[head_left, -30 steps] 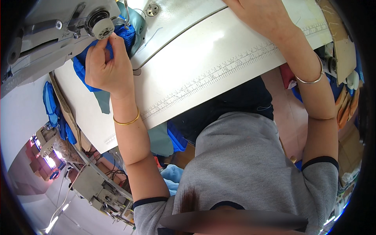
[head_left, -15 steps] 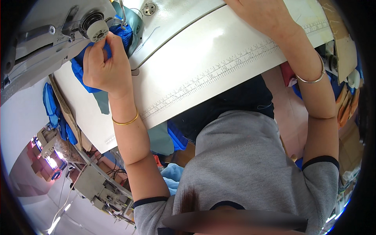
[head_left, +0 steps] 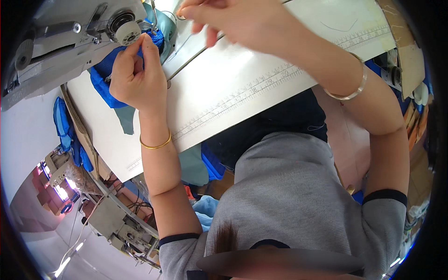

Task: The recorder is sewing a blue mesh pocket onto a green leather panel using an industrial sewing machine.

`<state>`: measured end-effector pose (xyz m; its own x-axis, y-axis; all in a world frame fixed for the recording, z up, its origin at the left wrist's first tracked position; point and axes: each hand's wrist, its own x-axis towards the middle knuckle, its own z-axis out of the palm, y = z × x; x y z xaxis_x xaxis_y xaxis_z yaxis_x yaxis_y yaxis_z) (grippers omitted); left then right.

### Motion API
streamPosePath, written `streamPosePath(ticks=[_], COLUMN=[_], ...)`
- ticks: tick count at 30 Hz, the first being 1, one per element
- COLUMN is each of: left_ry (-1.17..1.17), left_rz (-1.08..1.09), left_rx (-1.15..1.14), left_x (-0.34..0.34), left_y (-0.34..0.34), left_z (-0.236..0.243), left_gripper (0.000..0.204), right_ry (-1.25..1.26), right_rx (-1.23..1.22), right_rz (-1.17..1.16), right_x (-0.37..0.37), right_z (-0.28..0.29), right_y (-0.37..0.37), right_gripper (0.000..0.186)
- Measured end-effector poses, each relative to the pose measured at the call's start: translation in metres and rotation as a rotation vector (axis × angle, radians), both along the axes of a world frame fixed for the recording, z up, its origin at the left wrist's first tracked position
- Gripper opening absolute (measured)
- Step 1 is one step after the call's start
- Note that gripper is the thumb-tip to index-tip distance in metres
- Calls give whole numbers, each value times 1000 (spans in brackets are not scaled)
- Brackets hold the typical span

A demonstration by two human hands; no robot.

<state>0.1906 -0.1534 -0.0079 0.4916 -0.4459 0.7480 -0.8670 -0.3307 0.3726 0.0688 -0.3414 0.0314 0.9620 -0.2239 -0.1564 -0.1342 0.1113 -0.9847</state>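
Observation:
My left hand [head_left: 137, 74] is closed in a pinch just below the white wheel [head_left: 127, 34] of the sewing machine [head_left: 56, 51], over bunched blue fabric [head_left: 103, 85]; what its fingertips hold is too small to make out. My right hand [head_left: 233, 21] is raised over the machine bed near the needle area, fingers bent and blurred, so their grip is unclear. A teal piece of cloth [head_left: 125, 120] pokes out below the blue fabric.
The white table [head_left: 242, 70] has a printed ruler strip along its near edge. Cardboard [head_left: 399, 46] lines the right side. Blue cloths [head_left: 65, 126] hang at the left, above metal machinery [head_left: 121, 224]. My lap is below the table edge.
My right hand has swung left across the machine bed toward the needle area, its forearm now more slanted. My left hand has shifted slightly right, still pinched beside the wheel.

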Motion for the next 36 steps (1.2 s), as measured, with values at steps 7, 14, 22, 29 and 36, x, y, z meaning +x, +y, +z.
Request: streamPosePath(ticks=[7,14,22,29,36], left_ry=[-35,173,21,3,-49], left_rz=[-46,7,83,77,72], left_rx=[26,-90,-37,-30,-5], left_x=[-1,3,8,10,13], left_y=[1,2,1,2,5], left_z=[0,1,2,0,-1], left_gripper=[7,10,10,9,9], right_ry=[-60,-247,-66,-87,-101], right_rx=[-271,-542,-274,-249,-251], right_rz=[-63,-363,-259,-257,-251], right_x=[35,49,35,29,30], right_z=[-22,-53,-27,-14,-17], right_y=[50,63,42,38,39], right_gripper=[22,20,22,23,23])
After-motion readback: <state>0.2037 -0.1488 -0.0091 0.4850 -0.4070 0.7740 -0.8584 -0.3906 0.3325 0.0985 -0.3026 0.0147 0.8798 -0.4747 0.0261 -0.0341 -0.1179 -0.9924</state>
